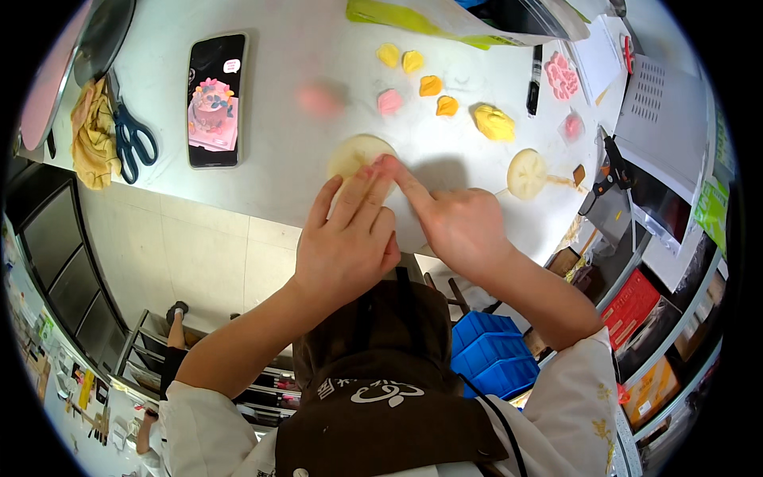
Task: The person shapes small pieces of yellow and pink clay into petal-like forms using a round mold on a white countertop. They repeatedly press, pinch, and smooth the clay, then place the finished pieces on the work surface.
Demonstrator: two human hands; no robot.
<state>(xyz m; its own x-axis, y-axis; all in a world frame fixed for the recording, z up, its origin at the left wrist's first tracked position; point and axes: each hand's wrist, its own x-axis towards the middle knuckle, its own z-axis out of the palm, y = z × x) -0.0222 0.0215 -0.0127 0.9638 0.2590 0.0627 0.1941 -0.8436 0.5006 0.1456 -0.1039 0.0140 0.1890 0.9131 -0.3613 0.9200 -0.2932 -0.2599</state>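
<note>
My left hand [346, 238] rests its extended fingers, side by side, on a pale cream disc [354, 151]. From the right, my right hand [461, 222] reaches its stretched index finger to the same disc, touching near the left fingertips, its other fingers curled under. What lies beneath the fingertips is hidden. Above are small yellow pieces [412, 62], orange pieces [431, 86], a pink piece [389, 101] and a yellow lump [495, 122]. A blurred pink patch [320, 98] is at upper left. A second cream disc [526, 174] lies to my right.
Phone [213, 111], scissors [137, 143] and yellow cloth [95, 139] sit left. Glue gun [613, 163], black marker [535, 79] and pink shape [561, 75] are right. A bag [469, 24] lies at back. Blue bins [493, 358] stand below; another person's leg [176, 326] shows lower left.
</note>
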